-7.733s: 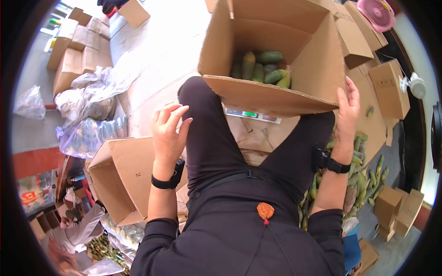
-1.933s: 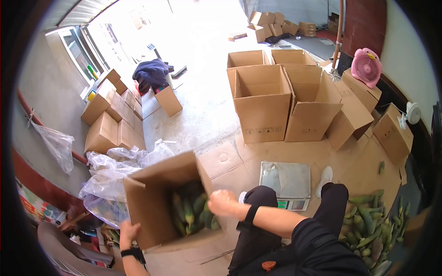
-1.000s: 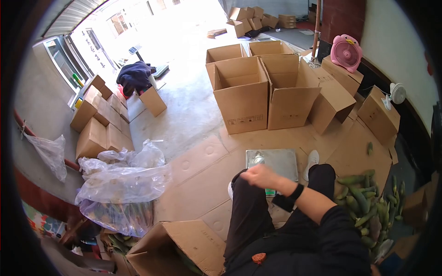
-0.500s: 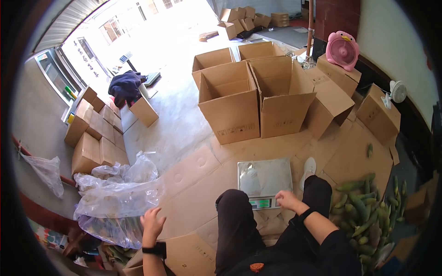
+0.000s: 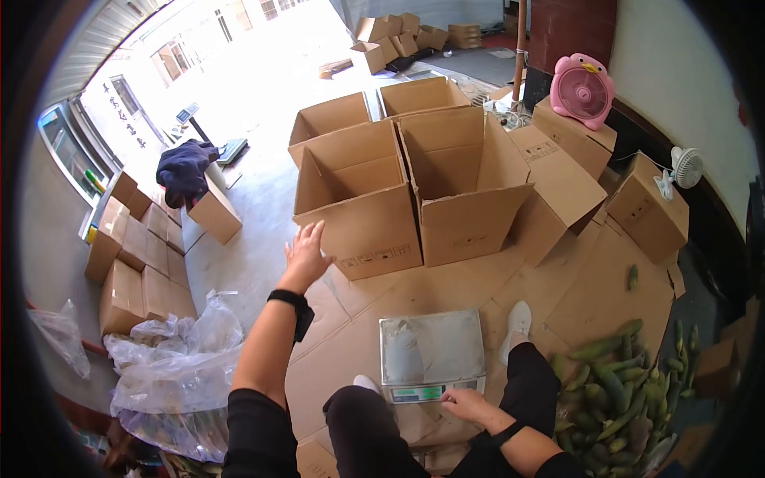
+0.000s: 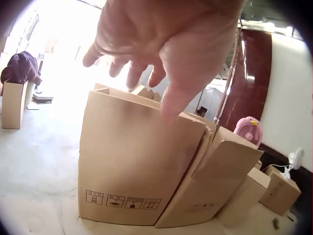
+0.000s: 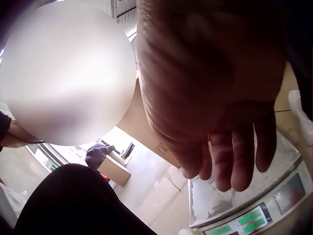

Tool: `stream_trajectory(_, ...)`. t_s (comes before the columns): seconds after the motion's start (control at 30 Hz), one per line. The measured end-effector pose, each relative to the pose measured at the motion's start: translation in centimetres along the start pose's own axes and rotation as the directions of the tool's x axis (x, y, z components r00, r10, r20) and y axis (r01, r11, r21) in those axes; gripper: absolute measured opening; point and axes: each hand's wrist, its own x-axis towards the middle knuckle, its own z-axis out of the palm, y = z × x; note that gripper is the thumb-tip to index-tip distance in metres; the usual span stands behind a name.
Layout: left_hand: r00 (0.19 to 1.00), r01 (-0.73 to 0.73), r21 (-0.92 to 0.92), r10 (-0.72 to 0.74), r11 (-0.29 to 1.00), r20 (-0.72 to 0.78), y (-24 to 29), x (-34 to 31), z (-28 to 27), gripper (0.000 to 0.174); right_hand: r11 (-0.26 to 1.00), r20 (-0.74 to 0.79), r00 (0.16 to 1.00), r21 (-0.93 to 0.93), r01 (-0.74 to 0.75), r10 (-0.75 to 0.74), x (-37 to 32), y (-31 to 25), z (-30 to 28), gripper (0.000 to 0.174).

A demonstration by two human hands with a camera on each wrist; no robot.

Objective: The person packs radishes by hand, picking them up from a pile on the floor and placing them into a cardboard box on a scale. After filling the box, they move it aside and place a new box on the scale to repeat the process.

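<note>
The left hand (image 5: 306, 256) reaches out with spread fingers near the front left upright box (image 5: 370, 231); in the left wrist view this hand (image 6: 161, 44) hangs over the box (image 6: 132, 152), holding nothing, and contact cannot be told. Loosely bent fingers of the right hand (image 5: 468, 405) are beside the display of a flat metal scale (image 5: 431, 348). In the right wrist view the right hand (image 7: 215, 98) is empty, above the scale (image 7: 210, 196). Three other open boxes stand grouped with the first, among them the front right one (image 5: 466, 227).
Green gourd-like vegetables (image 5: 613, 398) are heaped at the right. Clear plastic bags (image 5: 175, 366) lie at the left. A pink fan (image 5: 582, 90) stands on a box, with a small white fan (image 5: 686, 167) nearby. Closed boxes (image 5: 147, 247) line the left wall.
The box of vegetables went from the lap to the floor at the left and was let go. The left hand then moved up and forward to the upright boxes; the right hand stayed by the scale.
</note>
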Motion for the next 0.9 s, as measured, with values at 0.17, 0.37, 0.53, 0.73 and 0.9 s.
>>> stream_trajectory(0.17, 0.996, 0.000, 0.175, 0.016, 0.985, -0.088, 2.6, 7.8, 1.5, 0.091, 0.999, 0.049, 0.999, 0.051, -0.015, 0.012, 0.1, -1.2, -0.9, 0.028)
stream_trajectory(0.37, 0.999, -0.026, 0.230, 0.032, 0.973, -0.023, 4.3, 12.0, 4.3, 0.086, 0.994, 0.112, 0.993, 0.105, -0.043, 0.031, 0.1, -2.7, -2.1, 0.029)
stream_trajectory(0.53, 0.992, -0.129, 0.210, 0.128, 0.969, 0.018, 3.2, 10.7, 6.7, 0.026, 0.995, 0.071, 0.997, 0.094, -0.020, 0.013, -0.2, -2.7, -2.0, 0.028)
stream_trajectory(0.73, 0.997, -0.070, 0.153, 0.069, 0.986, 0.018, 1.2, 8.9, 5.6, 0.019, 0.993, 0.087, 0.996, 0.112, -0.039, 0.029, 0.0, -2.5, -1.4, 0.028)
stream_trajectory(0.9, 0.998, -0.054, 0.128, 0.057, 0.990, -0.019, 0.2, 6.6, 1.6, 0.024, 0.994, 0.093, 0.995, 0.088, -0.056, 0.048, 0.0, -2.2, -1.5, 0.029)
